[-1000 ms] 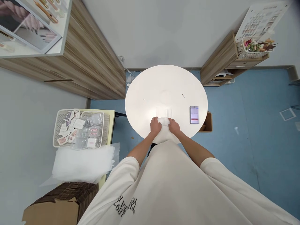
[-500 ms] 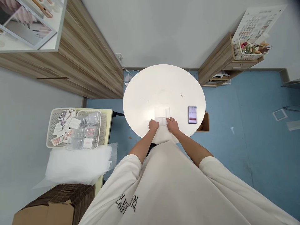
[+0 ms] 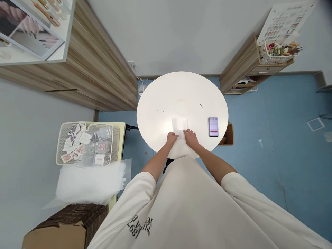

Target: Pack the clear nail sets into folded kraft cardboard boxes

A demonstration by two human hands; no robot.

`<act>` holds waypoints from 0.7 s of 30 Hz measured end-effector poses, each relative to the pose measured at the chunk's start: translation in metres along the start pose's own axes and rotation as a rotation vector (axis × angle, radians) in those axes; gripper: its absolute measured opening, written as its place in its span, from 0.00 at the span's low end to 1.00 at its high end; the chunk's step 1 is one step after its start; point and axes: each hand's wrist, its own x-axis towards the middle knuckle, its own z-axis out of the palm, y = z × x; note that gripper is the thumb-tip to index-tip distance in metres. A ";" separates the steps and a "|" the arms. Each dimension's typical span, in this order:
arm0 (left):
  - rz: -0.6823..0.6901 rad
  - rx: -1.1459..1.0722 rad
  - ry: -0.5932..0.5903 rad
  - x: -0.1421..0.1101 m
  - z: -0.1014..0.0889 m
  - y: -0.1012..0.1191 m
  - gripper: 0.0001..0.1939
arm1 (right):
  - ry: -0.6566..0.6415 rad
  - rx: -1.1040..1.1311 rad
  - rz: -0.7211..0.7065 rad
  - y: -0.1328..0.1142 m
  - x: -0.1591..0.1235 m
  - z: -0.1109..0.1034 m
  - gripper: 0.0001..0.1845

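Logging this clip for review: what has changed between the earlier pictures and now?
The left hand has moved slightly inward, towards the right hand, narrowing the gap between them at the white wrap. Whether either let go is too small to tell. The right hand, phone and table stayed put.
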 end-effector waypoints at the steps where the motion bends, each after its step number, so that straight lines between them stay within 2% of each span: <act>1: 0.018 -0.005 0.003 0.000 0.001 0.000 0.16 | -0.001 -0.016 -0.014 0.001 -0.001 0.000 0.29; 6: 0.137 0.007 -0.030 -0.002 0.012 0.002 0.14 | -0.027 -0.054 -0.077 0.005 -0.006 0.001 0.33; 9: 0.158 0.005 -0.046 -0.003 0.021 0.006 0.12 | -0.018 -0.008 -0.076 0.008 -0.006 -0.001 0.33; 13: 0.179 0.032 -0.072 -0.006 0.034 0.012 0.09 | 0.015 0.109 -0.049 0.017 -0.005 -0.003 0.30; 18: 0.193 0.124 -0.083 -0.008 0.047 0.016 0.08 | -0.025 0.291 -0.019 0.035 -0.003 -0.003 0.39; 21: 0.190 0.190 -0.072 -0.008 0.051 0.019 0.08 | -0.048 0.338 -0.048 0.041 0.000 -0.004 0.39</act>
